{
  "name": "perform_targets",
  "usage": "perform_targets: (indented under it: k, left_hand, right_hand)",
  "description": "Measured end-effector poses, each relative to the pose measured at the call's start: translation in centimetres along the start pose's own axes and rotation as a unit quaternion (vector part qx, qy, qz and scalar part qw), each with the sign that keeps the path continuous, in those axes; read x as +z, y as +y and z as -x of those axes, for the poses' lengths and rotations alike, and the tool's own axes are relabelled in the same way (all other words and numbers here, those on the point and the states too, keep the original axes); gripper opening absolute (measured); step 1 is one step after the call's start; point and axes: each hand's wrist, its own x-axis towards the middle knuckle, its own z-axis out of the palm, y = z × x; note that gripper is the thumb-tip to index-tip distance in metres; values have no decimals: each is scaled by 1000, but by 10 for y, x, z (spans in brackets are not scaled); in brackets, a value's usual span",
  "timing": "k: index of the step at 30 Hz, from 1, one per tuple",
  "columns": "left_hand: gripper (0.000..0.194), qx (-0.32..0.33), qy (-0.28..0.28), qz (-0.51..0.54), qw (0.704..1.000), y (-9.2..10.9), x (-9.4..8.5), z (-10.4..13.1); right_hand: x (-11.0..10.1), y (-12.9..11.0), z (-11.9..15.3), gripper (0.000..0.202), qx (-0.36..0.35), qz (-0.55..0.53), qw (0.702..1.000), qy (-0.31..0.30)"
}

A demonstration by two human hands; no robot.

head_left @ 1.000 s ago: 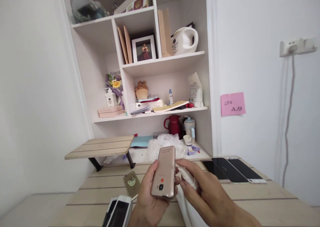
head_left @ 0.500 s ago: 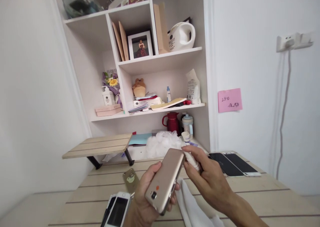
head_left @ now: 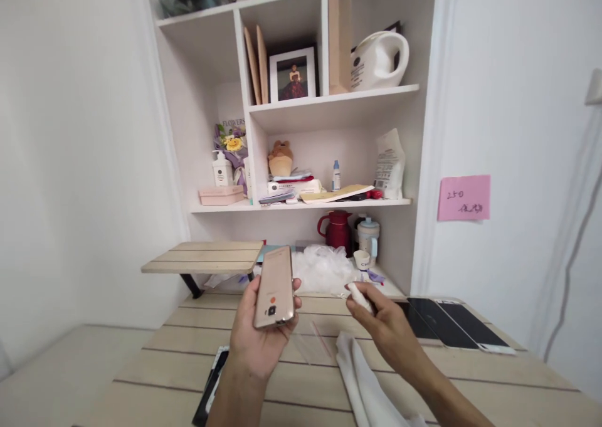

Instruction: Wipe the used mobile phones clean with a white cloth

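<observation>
My left hand [head_left: 256,348] is closed around a gold smartphone [head_left: 276,283], held with its back toward me, camera end nearest. To its right, my right hand [head_left: 390,326] pinches a small white wad [head_left: 360,298] that looks like cloth; the fingers partly cover it. The wad and the phone are apart. Below the right hand a whitish cloth [head_left: 360,377] lies on the slatted wooden table [head_left: 174,352]. Between the hands lies a clear zip bag [head_left: 311,344]. Beside my left forearm are phones [head_left: 211,380], mostly hidden by the arm.
Dark phone screens [head_left: 439,320] lie on the table at the right. Behind the table is a crumpled white plastic heap [head_left: 322,269], with a red jug [head_left: 337,232] and a small white cup [head_left: 362,259]. A raised wooden stand [head_left: 207,258] is at the left, below white shelves [head_left: 301,206].
My left hand has moved left and up with the phone, turning it more upright. My right hand, still holding the white wad, has come away from the phone. The view has shifted.
</observation>
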Motion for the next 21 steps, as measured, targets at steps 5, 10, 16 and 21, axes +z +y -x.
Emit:
perform_targets:
  k: [5, 10, 16, 21]
  left_hand:
    - [43, 24, -1, 3, 1000, 3, -1, 1]
    - [48, 37, 2, 22, 999, 4, 1, 3]
    - [50, 41, -3, 17, 999, 8, 6, 8]
    - [49, 39, 24, 13, 999, 8, 8, 9]
  right_hand:
    - [37, 56, -16, 26, 52, -6, 998, -27]
    - [65, 117, -34, 29, 123, -18, 992, -20]
    - [79, 155, -53, 32, 166, -22, 986, 15]
    - [90, 163, -58, 31, 175, -11, 984, 34]
